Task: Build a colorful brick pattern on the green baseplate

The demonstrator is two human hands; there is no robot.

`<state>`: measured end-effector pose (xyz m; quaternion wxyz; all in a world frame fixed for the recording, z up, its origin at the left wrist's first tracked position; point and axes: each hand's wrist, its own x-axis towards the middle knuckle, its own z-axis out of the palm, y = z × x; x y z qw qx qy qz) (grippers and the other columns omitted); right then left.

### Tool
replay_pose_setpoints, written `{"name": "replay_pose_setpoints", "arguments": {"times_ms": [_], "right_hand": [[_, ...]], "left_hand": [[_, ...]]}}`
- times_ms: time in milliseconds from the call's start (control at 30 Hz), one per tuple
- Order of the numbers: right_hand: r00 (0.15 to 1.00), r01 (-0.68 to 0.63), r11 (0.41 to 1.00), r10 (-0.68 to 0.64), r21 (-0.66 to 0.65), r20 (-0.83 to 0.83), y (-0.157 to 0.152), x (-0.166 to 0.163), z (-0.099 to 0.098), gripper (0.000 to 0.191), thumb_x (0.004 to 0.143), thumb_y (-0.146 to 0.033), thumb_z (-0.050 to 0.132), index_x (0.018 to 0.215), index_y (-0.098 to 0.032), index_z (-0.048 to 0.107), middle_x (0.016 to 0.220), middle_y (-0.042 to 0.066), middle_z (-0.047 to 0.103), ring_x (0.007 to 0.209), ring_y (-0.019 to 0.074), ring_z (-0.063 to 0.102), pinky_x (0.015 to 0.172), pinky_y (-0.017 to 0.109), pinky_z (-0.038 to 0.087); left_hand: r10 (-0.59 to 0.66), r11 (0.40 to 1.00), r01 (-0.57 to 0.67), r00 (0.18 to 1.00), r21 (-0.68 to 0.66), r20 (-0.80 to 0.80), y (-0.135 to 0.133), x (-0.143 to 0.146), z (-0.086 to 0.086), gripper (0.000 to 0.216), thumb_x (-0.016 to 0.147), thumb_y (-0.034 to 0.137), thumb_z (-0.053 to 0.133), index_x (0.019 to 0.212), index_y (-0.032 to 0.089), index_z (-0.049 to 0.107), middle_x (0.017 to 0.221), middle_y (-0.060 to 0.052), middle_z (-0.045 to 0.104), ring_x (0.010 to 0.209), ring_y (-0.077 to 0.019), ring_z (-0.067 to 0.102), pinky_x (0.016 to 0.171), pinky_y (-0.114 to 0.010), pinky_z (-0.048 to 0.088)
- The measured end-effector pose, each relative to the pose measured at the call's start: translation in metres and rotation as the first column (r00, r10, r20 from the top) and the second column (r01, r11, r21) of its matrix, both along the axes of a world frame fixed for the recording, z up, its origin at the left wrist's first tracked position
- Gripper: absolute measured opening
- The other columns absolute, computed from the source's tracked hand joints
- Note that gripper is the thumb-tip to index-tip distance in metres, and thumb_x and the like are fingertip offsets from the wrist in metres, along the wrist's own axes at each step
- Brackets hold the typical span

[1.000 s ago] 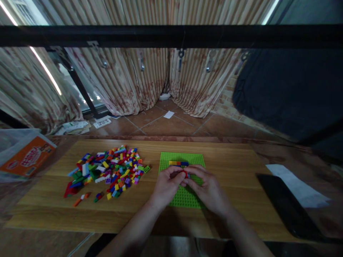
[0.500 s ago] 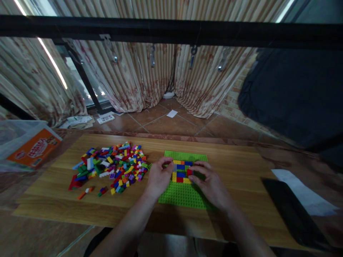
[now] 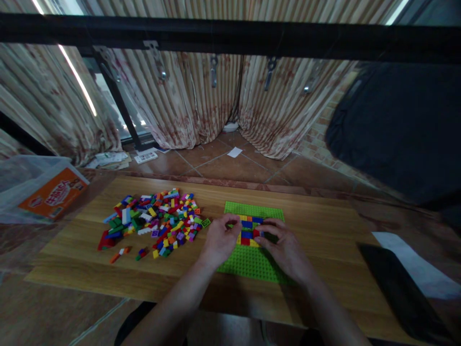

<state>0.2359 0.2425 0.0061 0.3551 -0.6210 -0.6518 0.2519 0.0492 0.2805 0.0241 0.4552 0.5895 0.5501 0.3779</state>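
Observation:
A green baseplate (image 3: 252,262) lies on the wooden table (image 3: 324,230) with a small block of red, blue and yellow bricks (image 3: 248,230) built on its far half. My left hand (image 3: 220,239) rests at the block's left edge with its fingers curled against the bricks. My right hand (image 3: 284,247) sits on the plate at the block's right side, its fingertips pinched on a small red brick (image 3: 256,233) at the block's edge. A heap of loose coloured bricks (image 3: 154,221) lies to the left of the plate.
An orange-labelled clear box (image 3: 46,194) stands at the table's far left. A dark flat object (image 3: 399,288) and a white sheet (image 3: 418,264) lie at the right. A black bar (image 3: 230,38) crosses overhead, with curtains and tiled floor behind the table.
My hands have parted from the block's middle, uncovering the red, blue and yellow rows. The left hand shifted to the block's left side. The view tilted slightly.

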Motion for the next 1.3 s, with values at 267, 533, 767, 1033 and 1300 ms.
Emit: {"name": "replay_pose_setpoints", "arguments": {"times_ms": [267,533,767,1033,1300], "right_hand": [[1.000,0.003,1.000,-0.003,0.010,-0.025,0.003,0.000,-0.005,0.018,0.078,-0.040,0.070,0.090,-0.028,0.076,0.111,0.006,0.062,0.104,0.0229,0.060,0.097,0.046,0.047],[0.999,0.000,1.000,-0.001,-0.030,-0.034,0.004,0.004,-0.002,0.028,0.074,-0.046,0.072,0.094,-0.027,0.076,0.114,0.007,0.063,0.105,0.0245,0.061,0.097,0.047,0.047],[0.993,0.081,0.996,-0.083,-0.027,-0.084,0.008,0.001,-0.001,0.028,0.083,-0.044,0.061,0.093,-0.022,0.073,0.103,0.008,0.068,0.098,0.0227,0.063,0.094,0.044,0.047],[0.988,0.141,0.990,-0.141,0.000,-0.058,0.012,-0.007,-0.002,0.022,0.076,-0.039,0.064,0.085,-0.020,0.071,0.093,0.008,0.068,0.091,0.0232,0.062,0.090,0.043,0.046],[0.987,0.155,0.988,-0.155,-0.016,-0.038,0.012,-0.009,0.000,0.020,0.075,-0.038,0.063,0.084,-0.021,0.070,0.092,0.007,0.067,0.091,0.0238,0.061,0.088,0.043,0.045]], "left_hand": [[-0.044,0.999,0.045,0.999,0.025,-0.031,-0.003,0.002,-0.004,0.017,0.082,0.022,0.057,0.089,0.019,0.072,0.085,-0.003,0.074,0.073,-0.0168,0.065,0.070,-0.027,0.050],[-0.064,0.998,0.064,0.996,0.013,-0.055,-0.005,0.003,-0.004,0.018,0.083,0.023,0.055,0.090,0.019,0.071,0.081,-0.003,0.072,0.068,-0.0164,0.063,0.064,-0.027,0.048],[-0.087,0.993,0.097,0.986,0.069,-0.141,-0.009,0.003,0.000,0.022,0.083,0.018,0.054,0.095,0.020,0.073,0.089,-0.004,0.073,0.072,-0.0174,0.064,0.071,-0.030,0.051],[-0.158,0.900,0.345,0.828,0.266,-0.538,-0.032,0.011,-0.004,0.027,0.090,0.016,0.049,0.105,0.022,0.070,0.111,-0.006,0.062,0.103,-0.0213,0.058,0.092,-0.038,0.051],[-0.122,0.857,0.449,0.652,0.252,-0.749,-0.039,0.015,-0.008,0.029,0.091,0.014,0.046,0.112,0.020,0.065,0.115,-0.009,0.059,0.103,-0.0245,0.054,0.085,-0.039,0.055]]}}
